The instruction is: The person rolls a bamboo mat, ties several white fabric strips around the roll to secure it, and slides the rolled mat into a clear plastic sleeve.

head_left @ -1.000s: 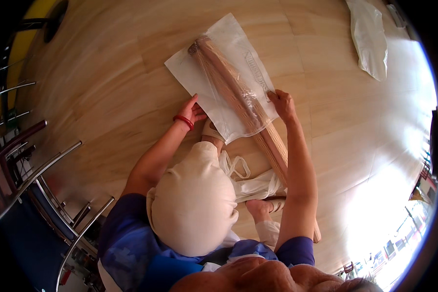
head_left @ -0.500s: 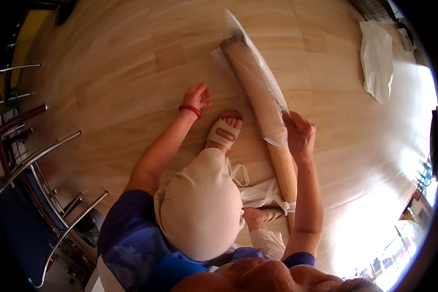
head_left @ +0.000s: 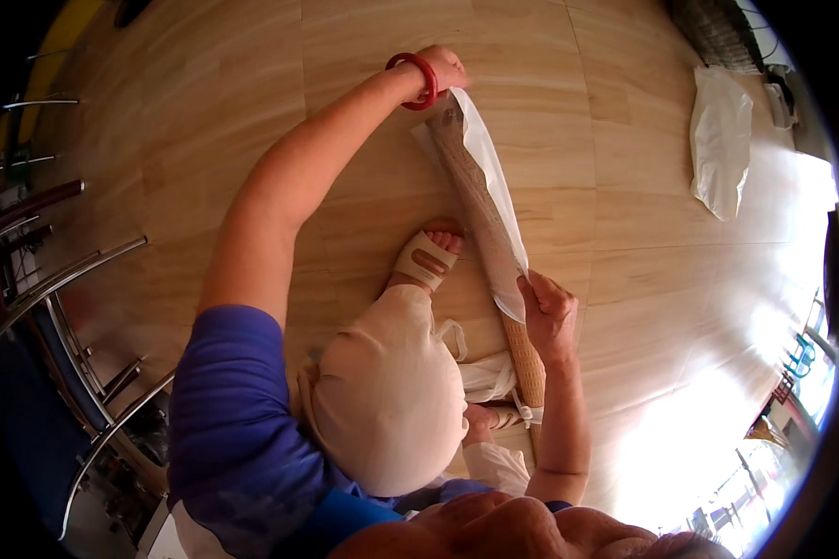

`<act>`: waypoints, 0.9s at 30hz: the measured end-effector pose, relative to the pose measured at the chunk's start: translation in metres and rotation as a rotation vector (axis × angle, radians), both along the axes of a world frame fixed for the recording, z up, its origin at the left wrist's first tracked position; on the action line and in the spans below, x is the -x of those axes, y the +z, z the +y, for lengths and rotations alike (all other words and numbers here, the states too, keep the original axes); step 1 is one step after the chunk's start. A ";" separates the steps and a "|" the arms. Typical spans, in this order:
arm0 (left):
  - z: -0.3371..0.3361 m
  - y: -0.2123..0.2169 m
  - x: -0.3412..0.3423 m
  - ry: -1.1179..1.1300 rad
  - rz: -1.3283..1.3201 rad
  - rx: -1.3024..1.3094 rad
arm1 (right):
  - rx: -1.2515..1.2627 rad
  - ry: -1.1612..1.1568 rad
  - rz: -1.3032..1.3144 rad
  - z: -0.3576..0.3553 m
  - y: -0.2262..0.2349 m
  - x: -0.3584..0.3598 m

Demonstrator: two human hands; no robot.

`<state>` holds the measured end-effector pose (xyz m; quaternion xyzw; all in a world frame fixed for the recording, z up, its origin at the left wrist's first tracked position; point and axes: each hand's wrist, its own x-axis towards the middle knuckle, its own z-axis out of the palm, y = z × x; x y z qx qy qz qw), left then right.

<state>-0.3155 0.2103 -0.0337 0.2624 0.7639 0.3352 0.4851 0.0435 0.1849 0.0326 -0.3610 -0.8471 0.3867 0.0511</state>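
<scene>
A long rolled-up woven mat lies on the floor, pointing away from me beside my sandalled feet. Its far part sits inside a translucent plastic sleeve, whose loose white edge stands up along the right side. My left hand, a red bangle at its wrist, is closed on the sleeve's far corner, past the mat's dark end. Lower down, my right hand pinches the sleeve's near edge between thumb and fingers. The nearer length of mat is bare, partly behind my right forearm.
Another white plastic bag lies flat on the floor at far right, near a dark woven basket. White plastic with straps lies between my feet. Metal-framed chairs line the left side.
My left hand, open and free before, has reached far forward and taken hold of the sleeve's far corner. My right hand has come nearer to me, still pinching the edge.
</scene>
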 end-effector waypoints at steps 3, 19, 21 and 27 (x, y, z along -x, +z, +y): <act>-0.005 0.022 -0.036 -0.191 0.256 -0.288 | -0.058 0.005 0.058 0.000 0.001 -0.017; 0.004 -0.005 0.001 0.359 -0.507 -0.658 | 0.292 -0.375 -0.060 0.027 0.001 -0.046; -0.011 0.025 -0.028 0.503 -0.368 -0.736 | 0.312 -0.347 -0.024 0.032 -0.001 -0.051; -0.110 -0.079 -0.075 0.309 -0.448 -0.218 | 0.514 -0.228 -0.044 0.023 -0.006 -0.051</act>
